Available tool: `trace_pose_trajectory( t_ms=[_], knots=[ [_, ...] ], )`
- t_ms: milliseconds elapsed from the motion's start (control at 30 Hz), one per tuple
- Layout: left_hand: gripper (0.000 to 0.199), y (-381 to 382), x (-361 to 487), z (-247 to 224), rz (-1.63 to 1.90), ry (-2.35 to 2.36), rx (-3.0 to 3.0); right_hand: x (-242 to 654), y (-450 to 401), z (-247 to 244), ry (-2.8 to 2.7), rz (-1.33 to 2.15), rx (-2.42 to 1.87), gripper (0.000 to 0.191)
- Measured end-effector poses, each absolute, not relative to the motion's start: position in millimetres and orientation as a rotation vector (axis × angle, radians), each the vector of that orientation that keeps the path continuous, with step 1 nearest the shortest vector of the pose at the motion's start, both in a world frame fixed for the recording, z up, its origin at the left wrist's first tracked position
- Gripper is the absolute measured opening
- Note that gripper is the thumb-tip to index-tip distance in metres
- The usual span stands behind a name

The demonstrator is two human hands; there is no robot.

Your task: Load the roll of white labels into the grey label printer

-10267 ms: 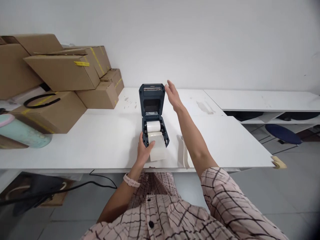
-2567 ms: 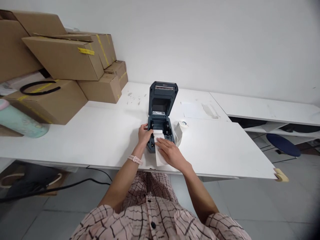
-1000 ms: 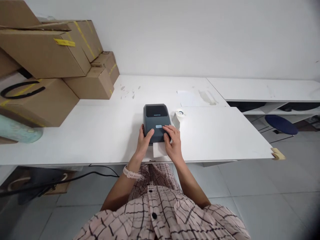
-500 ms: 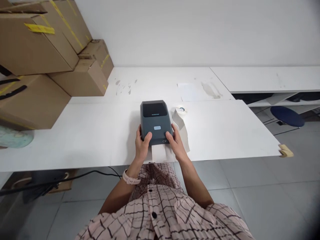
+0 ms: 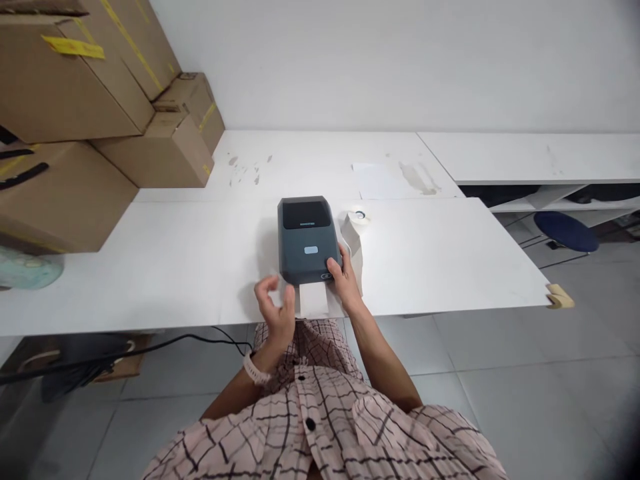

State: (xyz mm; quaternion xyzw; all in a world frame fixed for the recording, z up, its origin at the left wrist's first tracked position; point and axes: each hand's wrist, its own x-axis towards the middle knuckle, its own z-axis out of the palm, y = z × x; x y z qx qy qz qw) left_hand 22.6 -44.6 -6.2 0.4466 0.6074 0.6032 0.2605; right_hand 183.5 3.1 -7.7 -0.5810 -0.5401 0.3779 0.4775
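Note:
A dark grey label printer (image 5: pixel 306 243) stands on the white table, with a dark window at its far end and a pale button on top. From its near edge a blank white label strip (image 5: pixel 313 300) sticks out toward me. My right hand (image 5: pixel 346 279) grips the printer's near right corner, thumb on top and fingers along the side. Just off the near left corner is my left hand (image 5: pixel 277 312), apart from the printer, its fingers curled but spread from the thumb, with nothing in it. Right of the printer lies a label roll (image 5: pixel 359 217) with loose backing paper (image 5: pixel 354 250).
Cardboard boxes (image 5: pixel 170 150) are stacked at the left, near a pale green roll (image 5: pixel 30 268). A white paper sheet (image 5: pixel 377 180) lies at the back. Black cables (image 5: pixel 185 340) hang under the table's front edge. A blue stool (image 5: pixel 566 230) stands at the right.
My left hand has let go of the printer's left side and drawn back toward me. My right hand stays on the printer. The whole view has shifted slightly.

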Motion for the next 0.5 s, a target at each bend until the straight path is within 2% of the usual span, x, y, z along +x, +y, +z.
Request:
trace_pose_trajectory(
  t_ms=[33, 167, 267, 400, 500],
  knots=[
    [0.032, -55, 23, -8, 1.582, 1.633, 1.197, 183, 3, -8, -1.3, 0.933, -1.418, 0.07],
    [0.045, -71, 29, 1, 1.13, 1.337, 1.037, 181, 3, -14, -1.229, 0.963, -1.372, 0.069],
    [0.048, -61, 34, 17, 1.028, 1.198, 0.902, 177, 1, -12, -1.245, 0.892, -1.375, 0.067],
    [0.053, -59, 33, 23, 1.036, 1.241, 0.935, 174, -7, 12, -1.397, 0.489, -1.401, 0.06],
    [0.05, -64, 23, 17, 1.031, 1.286, 1.029, 170, -11, 34, -1.729, 0.225, -1.305, 0.053]
  ],
)
